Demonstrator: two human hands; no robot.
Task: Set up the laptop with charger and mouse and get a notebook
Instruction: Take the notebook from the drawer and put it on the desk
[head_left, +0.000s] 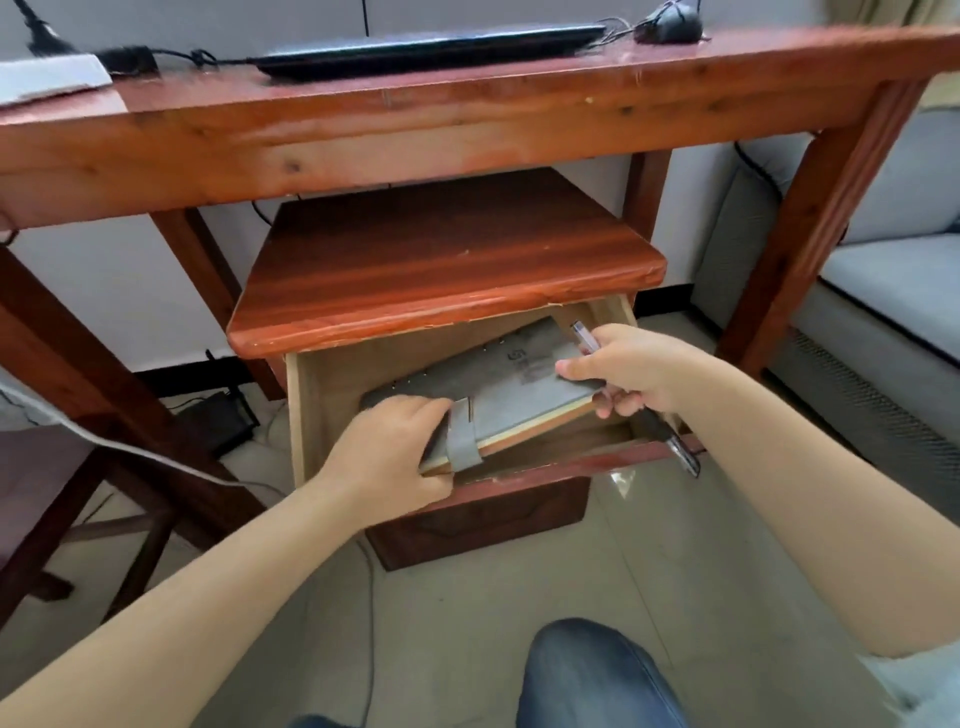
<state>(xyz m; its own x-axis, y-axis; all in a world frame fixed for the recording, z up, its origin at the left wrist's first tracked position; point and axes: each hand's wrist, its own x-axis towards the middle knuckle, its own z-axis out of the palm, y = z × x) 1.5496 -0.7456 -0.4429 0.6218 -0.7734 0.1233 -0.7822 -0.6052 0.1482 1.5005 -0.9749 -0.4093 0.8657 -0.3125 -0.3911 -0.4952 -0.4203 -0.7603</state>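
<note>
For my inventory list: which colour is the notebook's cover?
Grey; the notebook shows clearly in the head view.

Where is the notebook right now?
The notebook is low in the middle of the head view, tilted over the open drawer under the desk, with the left hand and right hand holding its ends.

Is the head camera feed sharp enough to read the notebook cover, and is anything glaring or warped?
Head view: the notebook cover print is smeared, unreadable; the desk edge bows from wide-angle distortion, with motion blur at its far right; a small glare patch sits on the drawer front rim; both hands are fairly sharp.
</note>
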